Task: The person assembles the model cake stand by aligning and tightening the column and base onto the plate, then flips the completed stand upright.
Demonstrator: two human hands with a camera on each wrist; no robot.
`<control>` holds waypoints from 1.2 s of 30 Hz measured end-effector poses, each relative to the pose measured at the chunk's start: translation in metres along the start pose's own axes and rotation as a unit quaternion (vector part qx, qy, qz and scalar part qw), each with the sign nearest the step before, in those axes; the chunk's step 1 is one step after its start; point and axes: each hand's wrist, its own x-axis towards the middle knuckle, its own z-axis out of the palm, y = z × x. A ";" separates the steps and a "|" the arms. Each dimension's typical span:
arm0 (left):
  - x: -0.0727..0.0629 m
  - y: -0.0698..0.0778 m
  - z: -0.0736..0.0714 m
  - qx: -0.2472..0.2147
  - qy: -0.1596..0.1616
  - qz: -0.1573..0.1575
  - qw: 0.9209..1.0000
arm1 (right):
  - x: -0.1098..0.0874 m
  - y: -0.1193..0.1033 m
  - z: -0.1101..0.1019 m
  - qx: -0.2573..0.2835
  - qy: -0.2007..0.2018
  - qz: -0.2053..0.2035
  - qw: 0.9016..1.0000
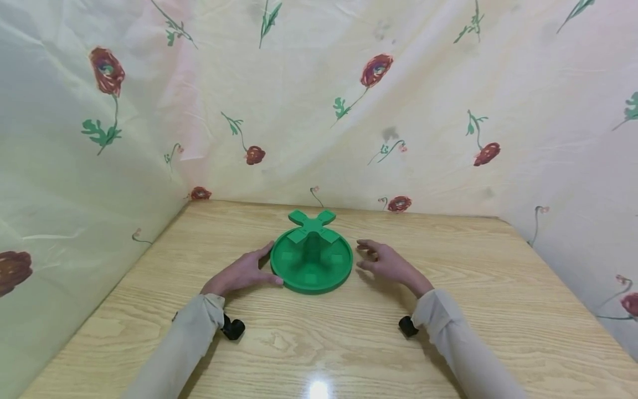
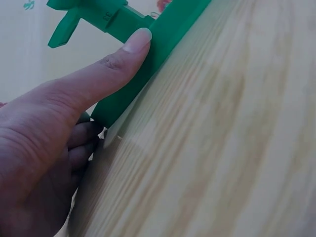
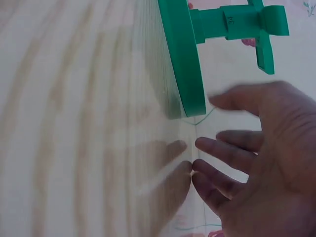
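A green round stand (image 1: 310, 284) is upright on the wooden table, its shallow dish carrying a central post topped by a four-armed cross (image 1: 313, 224). Small square marks show on the dish floor. My left hand (image 1: 244, 271) lies along the left side of the dish. Its straight thumb (image 2: 118, 61) rests against the rim, and the other fingers are low by the tabletop, partly hidden. To the right, my right hand (image 1: 386, 263) is just apart from the rim, holding nothing. Its fingers (image 3: 222, 153) are loosely bent with a gap to the dish.
The light wood table (image 1: 319, 327) runs back to a floral cloth (image 1: 299, 111) that hangs behind and at both sides. A black wrist camera (image 1: 232, 328) sits below the left sleeve, and another black camera (image 1: 408, 326) below the right sleeve.
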 end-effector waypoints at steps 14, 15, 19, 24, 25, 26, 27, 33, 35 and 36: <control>0.004 0.003 -0.007 0.036 -0.015 -0.003 0.999 | 0.007 -0.006 0.002 -0.077 -0.056 0.075 0.993; 0.005 0.003 -0.007 0.035 -0.016 -0.003 0.999 | 0.007 -0.005 0.002 -0.080 -0.056 0.072 0.993; 0.007 0.002 -0.007 0.033 -0.019 0.008 0.999 | 0.010 -0.004 0.003 -0.084 -0.061 0.061 0.993; 0.007 0.001 -0.006 0.032 -0.026 0.013 0.999 | 0.011 -0.003 0.005 -0.078 -0.088 0.061 0.991; 0.007 0.001 -0.006 0.030 -0.027 0.011 0.999 | 0.012 -0.003 0.006 -0.078 -0.093 0.062 0.991; 0.007 0.001 -0.007 0.029 -0.028 0.009 0.999 | 0.012 -0.004 0.006 -0.078 -0.095 0.061 0.991; 0.006 0.001 -0.007 0.028 -0.027 0.011 0.999 | 0.012 -0.004 0.006 -0.077 -0.097 0.062 0.990; 0.007 0.001 -0.009 0.031 -0.029 0.011 0.999 | 0.014 -0.003 0.007 -0.077 -0.099 0.063 0.990; 0.007 0.001 -0.009 0.028 -0.029 0.013 0.999 | 0.015 -0.001 0.008 -0.076 -0.098 0.057 0.991; 0.007 0.001 -0.009 0.026 -0.029 0.014 0.999 | 0.016 -0.001 0.009 -0.076 -0.097 0.053 0.991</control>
